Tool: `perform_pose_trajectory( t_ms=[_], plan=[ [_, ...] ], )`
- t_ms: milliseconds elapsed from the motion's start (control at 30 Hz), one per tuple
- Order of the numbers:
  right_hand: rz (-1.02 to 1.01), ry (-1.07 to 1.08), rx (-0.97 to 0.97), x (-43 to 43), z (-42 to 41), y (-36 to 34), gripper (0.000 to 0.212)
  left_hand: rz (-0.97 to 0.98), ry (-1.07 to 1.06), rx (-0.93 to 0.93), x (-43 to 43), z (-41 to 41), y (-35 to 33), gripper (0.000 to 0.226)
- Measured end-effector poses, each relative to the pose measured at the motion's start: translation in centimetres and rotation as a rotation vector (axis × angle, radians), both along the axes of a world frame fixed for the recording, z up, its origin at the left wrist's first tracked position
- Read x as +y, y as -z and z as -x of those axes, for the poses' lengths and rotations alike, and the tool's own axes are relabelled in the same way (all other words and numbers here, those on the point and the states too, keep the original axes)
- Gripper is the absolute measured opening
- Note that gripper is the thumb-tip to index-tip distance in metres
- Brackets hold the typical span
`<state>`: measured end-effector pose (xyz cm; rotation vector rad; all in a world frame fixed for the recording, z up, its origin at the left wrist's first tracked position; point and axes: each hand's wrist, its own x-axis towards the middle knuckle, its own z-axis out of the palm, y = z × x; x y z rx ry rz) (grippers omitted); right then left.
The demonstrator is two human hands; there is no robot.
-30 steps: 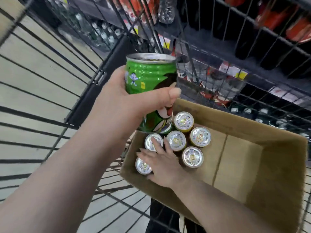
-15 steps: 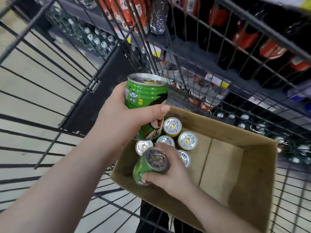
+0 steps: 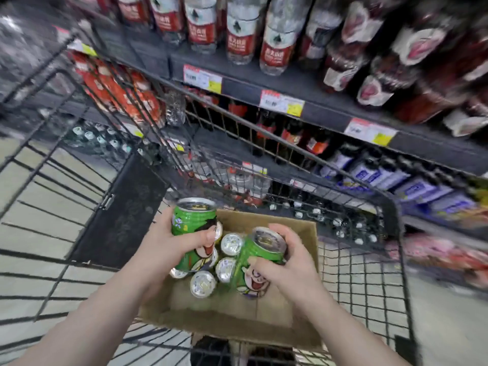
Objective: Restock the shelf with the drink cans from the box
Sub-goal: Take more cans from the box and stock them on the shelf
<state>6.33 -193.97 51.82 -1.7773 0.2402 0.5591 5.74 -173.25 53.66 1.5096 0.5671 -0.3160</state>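
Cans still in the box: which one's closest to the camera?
The boxed can lowest in view, below the left hand; its silver top shows whole, the others sit farther back.

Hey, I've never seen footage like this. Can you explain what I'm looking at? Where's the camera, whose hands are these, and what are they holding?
There is no machine here: these are a person's two bare hands. The one picture comes from a camera worn on the person's head. It looks forward and down, so you see both forearms from above.

The left hand grips a green drink can. The right hand grips a second green can, which is tilted.

Below them is an open cardboard box with more cans standing in it, silver tops up. The box sits in a wire shopping cart. Behind the cart is a store shelf lined with bottles and price tags.
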Motion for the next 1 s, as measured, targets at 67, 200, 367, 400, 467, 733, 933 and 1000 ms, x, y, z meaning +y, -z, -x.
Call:
perform_pose_trajectory(
  t_ms=[67,200,367,400,467,733,933,1000],
  plan=[
    [0.008,0.056,-0.032,-0.9,1.0,-2.3,0.056,0.004,0.057,0.016,-0.6,0.5,-2.0,0.072],
    [-0.006,0.159,-0.040,-3.3,3.5,-6.7,0.053,0.041,0.140,-0.010,-2.8,1.7,-5.8,0.077],
    [0.013,0.313,-0.082,-8.8,7.0,-11.9,0.052,0.118,0.239,-0.066,-8.9,3.7,-9.5,0.082],
    [0.019,0.342,-0.097,-10.4,7.9,-13.0,0.051,0.139,0.259,-0.067,-10.8,4.4,-10.2,0.071],
    [0.031,0.405,-0.111,-14.0,10.0,-14.9,0.049,0.173,0.308,-0.073,-14.8,5.9,-11.5,0.050],
    [0.033,0.718,-0.205,-33.5,24.6,-21.0,0.038,0.290,0.574,-0.117,-35.9,15.3,-16.4,0.073],
    [0.089,0.946,-0.240,-46.9,37.2,-25.7,0.044,0.409,0.801,-0.069,-52.1,23.6,-18.8,0.091],
    [0.149,1.011,-0.257,-50.4,40.4,-27.0,0.042,0.417,0.886,-0.079,-56.6,25.6,-20.2,0.087]
  ],
)
